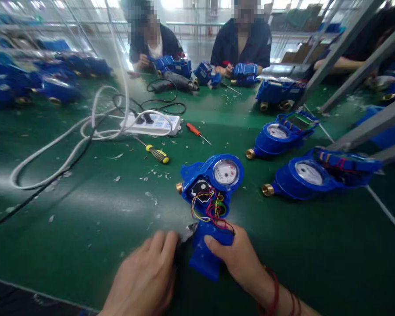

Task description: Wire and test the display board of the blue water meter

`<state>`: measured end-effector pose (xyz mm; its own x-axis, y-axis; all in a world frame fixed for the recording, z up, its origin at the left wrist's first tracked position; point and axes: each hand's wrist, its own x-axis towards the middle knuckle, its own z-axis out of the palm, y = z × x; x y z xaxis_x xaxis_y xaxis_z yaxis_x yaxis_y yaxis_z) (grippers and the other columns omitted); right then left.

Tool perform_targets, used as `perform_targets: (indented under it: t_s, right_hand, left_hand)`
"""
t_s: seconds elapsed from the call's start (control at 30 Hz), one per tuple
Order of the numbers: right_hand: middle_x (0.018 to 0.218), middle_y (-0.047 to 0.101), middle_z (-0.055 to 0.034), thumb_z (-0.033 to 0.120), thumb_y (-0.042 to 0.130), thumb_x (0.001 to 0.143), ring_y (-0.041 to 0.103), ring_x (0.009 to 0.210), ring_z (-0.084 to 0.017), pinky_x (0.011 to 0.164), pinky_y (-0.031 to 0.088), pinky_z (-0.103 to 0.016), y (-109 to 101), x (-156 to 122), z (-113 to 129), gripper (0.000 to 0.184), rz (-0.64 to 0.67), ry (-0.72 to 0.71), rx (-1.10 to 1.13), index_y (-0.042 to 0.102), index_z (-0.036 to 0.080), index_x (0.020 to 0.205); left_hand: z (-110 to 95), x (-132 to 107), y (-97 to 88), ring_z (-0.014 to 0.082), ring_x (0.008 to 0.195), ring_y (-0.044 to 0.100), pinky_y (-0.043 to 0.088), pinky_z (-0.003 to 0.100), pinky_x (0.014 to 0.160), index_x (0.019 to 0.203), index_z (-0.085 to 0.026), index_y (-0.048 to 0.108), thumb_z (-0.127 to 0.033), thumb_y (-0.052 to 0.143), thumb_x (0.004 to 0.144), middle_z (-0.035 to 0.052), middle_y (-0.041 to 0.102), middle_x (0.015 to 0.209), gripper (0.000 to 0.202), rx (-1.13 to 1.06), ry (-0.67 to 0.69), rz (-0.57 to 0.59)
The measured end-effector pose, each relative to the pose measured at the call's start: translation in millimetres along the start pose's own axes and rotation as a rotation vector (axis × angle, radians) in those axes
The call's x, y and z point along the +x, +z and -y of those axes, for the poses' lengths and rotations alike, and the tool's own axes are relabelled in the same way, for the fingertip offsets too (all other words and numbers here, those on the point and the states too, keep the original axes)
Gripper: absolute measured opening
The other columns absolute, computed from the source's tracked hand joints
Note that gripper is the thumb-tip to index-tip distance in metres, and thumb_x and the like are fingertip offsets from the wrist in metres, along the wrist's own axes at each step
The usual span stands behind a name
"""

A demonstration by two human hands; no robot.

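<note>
Before me lies an opened blue water meter (228,193) with a round dial, a brass fitting and loose red, yellow and white wires. My right hand (242,254) grips a blue plastic cover (206,252) below the meter, thumb on top; the wires run down to the cover. My left hand (148,267) is closed around a dark-handled tool that looks like pliers (188,232), partly hidden by the fingers. Its metal tip points at the cover's left edge; whether they touch, I cannot tell.
A yellow-black screwdriver (157,153), a red screwdriver (197,132) and a white power strip (154,123) with looped cables lie beyond. More blue meters (303,175) stand right, near grey metal bars (378,123). Two people (242,41) sit opposite, one with a heat gun (179,81) nearby.
</note>
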<state>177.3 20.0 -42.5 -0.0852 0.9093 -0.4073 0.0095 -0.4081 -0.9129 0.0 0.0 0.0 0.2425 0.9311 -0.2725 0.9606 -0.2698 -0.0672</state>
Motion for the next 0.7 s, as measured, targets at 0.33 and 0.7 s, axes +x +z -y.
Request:
perform_targets:
  t_s: [0.33, 0.7]
  right_hand:
    - [0.081, 0.070, -0.0053, 0.026, 0.068, 0.072, 0.063, 0.070, -0.018, 0.067, 0.052, -0.029, 1, -1, -1, 0.022, 0.011, -0.051, 0.012, 0.065, 0.013, 0.090]
    - [0.074, 0.068, -0.0025, 0.025, 0.064, 0.073, 0.059, 0.064, -0.016, 0.062, 0.051, -0.027, 4, -3, -1, 0.016, -0.029, -0.109, -0.123, 0.064, 0.015, 0.086]
  left_hand:
    - [-10, 5, 2.2, 0.0290, 0.087, 0.052, 0.041, 0.042, 0.073, 0.115, -0.015, 0.053, -0.011, 0.040, 0.077, 0.0114, 0.052, 0.094, 0.040, 0.132, -0.047, -0.049]
    - [-10, 14, -3.4, 0.0299, 0.083, 0.053, 0.045, 0.042, 0.066, 0.101, -0.017, 0.051, -0.005, 0.041, 0.063, 0.0088, 0.050, 0.088, 0.040, 0.154, 0.025, 0.103]
